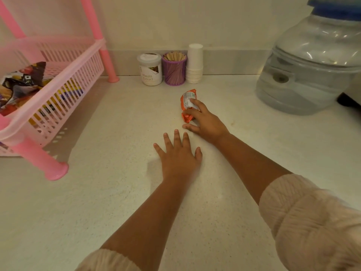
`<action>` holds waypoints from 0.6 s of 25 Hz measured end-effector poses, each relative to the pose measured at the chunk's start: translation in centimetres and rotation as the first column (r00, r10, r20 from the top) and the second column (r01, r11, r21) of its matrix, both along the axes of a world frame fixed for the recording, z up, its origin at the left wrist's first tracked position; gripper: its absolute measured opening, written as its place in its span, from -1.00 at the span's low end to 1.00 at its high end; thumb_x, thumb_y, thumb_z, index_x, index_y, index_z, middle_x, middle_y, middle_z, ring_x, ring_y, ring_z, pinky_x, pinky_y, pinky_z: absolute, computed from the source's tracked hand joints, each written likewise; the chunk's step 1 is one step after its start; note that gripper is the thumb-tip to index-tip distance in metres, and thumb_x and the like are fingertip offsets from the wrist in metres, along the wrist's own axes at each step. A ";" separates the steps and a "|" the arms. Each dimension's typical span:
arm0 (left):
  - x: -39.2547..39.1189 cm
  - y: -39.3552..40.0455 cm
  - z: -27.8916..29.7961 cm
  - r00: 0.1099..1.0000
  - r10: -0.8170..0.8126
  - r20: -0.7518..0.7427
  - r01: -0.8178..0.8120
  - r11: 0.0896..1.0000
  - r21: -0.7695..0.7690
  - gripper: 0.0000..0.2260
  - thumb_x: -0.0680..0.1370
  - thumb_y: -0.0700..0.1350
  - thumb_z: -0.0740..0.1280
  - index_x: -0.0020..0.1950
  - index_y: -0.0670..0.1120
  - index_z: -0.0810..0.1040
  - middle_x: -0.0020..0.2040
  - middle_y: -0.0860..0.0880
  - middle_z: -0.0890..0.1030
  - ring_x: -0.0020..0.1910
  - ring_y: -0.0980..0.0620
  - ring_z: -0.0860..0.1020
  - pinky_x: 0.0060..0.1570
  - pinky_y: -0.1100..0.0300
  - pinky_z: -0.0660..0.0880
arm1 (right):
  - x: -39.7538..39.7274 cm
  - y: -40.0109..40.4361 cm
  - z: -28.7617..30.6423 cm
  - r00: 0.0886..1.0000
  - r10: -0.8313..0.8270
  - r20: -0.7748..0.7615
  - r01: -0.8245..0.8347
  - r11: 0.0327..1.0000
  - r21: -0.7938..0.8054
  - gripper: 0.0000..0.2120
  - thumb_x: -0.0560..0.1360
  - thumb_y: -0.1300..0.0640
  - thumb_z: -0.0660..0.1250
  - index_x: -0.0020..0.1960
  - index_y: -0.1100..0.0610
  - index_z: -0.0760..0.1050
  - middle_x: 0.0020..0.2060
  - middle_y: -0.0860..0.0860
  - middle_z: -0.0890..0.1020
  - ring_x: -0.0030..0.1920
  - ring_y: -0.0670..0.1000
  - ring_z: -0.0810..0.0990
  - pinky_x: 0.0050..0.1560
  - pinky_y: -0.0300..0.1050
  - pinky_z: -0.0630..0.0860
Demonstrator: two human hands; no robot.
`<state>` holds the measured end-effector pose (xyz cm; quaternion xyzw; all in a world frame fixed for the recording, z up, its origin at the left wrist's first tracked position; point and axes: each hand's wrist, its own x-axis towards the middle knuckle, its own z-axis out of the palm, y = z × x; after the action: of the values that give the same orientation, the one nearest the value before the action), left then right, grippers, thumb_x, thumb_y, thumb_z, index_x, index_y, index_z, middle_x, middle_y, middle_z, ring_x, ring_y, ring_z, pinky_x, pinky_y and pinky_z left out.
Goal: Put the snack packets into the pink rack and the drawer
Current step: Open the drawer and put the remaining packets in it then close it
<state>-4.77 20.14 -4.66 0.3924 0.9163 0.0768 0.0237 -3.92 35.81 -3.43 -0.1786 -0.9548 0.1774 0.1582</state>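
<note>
Resting on a crinkly oblong foil packet (186, 97) is the right hand (205, 122).

Left hand (179, 155) and right hand (207, 122): bare. Left sleeve (105, 261) and right sleeve (312, 222): pale pink ribbed knit, bunched near elbows.
</note>
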 end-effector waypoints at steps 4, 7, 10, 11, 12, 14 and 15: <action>-0.3 0.1 0.1 1.000 -0.011 0.021 0.011 1.000 0.006 -0.43 0.57 0.20 -0.10 0.52 -0.03 -0.06 0.55 -0.09 -0.08 0.50 -0.20 -0.17 0.39 -0.25 -0.19 | 1.6 -0.7 -0.2 0.995 -0.058 -0.079 0.051 0.995 -0.087 -0.55 0.46 -0.04 0.33 0.33 -0.02 0.38 0.47 0.01 0.19 0.39 0.06 0.31 0.29 -0.03 0.37; -0.3 0.1 0.1 1.000 -0.006 0.027 0.006 1.000 0.018 -0.45 0.58 0.16 -0.08 0.52 -0.04 -0.05 0.55 -0.09 -0.05 0.50 -0.19 -0.14 0.40 -0.25 -0.16 | 4.2 -1.9 -0.2 0.994 -0.052 -0.097 0.040 0.992 -0.122 -0.57 0.45 0.00 0.36 0.30 -0.04 0.41 0.46 0.00 0.22 0.40 0.02 0.29 0.33 -0.07 0.34; -0.2 -0.1 0.2 1.000 0.012 0.025 -0.014 0.998 0.068 -0.49 0.60 0.05 -0.06 0.52 -0.08 -0.02 0.54 -0.09 0.02 0.51 -0.17 -0.07 0.42 -0.24 -0.10 | 7.8 -3.4 0.0 0.992 -0.050 -0.112 0.035 0.990 -0.136 -0.59 0.43 0.01 0.39 0.26 -0.02 0.47 0.44 -0.01 0.26 0.38 -0.02 0.31 0.30 -0.20 0.30; -0.2 -0.1 0.3 1.000 0.013 0.014 -0.014 0.997 0.077 -0.51 0.60 0.03 -0.06 0.51 -0.09 0.00 0.54 -0.10 0.04 0.51 -0.17 -0.05 0.41 -0.23 -0.08 | 9.1 -3.8 0.1 0.991 -0.052 -0.120 0.035 0.990 -0.140 -0.60 0.42 0.01 0.40 0.24 0.00 0.48 0.43 -0.01 0.28 0.37 -0.02 0.33 0.29 -0.21 0.30; 0.0 -0.1 0.4 1.000 0.014 0.005 -0.014 0.996 0.085 -0.52 0.61 0.01 -0.05 0.51 -0.11 0.02 0.53 -0.11 0.07 0.50 -0.17 -0.02 0.42 -0.21 -0.06 | 10.5 -4.2 0.2 0.991 -0.062 -0.120 0.044 0.988 -0.150 -0.60 0.41 0.00 0.41 0.23 0.00 0.49 0.42 -0.02 0.29 0.36 -0.03 0.34 0.28 -0.22 0.31; 0.7 -0.4 0.7 1.000 0.015 0.002 -0.016 0.996 0.093 -0.54 0.61 -0.01 -0.03 0.50 -0.12 0.09 0.52 -0.12 0.12 0.50 -0.15 0.03 0.43 -0.16 -0.01 | 13.1 -5.0 0.5 0.991 -0.093 -0.101 0.074 0.981 -0.182 -0.62 0.40 -0.02 0.41 0.21 -0.01 0.51 0.42 -0.06 0.29 0.35 -0.08 0.34 0.26 -0.26 0.32; 1.4 -0.8 0.8 1.000 0.015 0.004 -0.015 0.995 0.094 -0.54 0.61 -0.02 -0.03 0.49 -0.12 0.11 0.52 -0.12 0.13 0.50 -0.14 0.04 0.44 -0.15 0.00 | 14.4 -5.3 0.7 0.990 -0.104 -0.095 0.084 0.977 -0.196 -0.63 0.40 -0.03 0.41 0.19 -0.02 0.51 0.41 -0.08 0.29 0.33 -0.13 0.33 0.23 -0.30 0.31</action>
<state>-3.36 19.30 -3.86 0.3862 0.9145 0.1205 0.0061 10.45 30.54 -2.76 -0.2283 -0.9142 0.2701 0.1981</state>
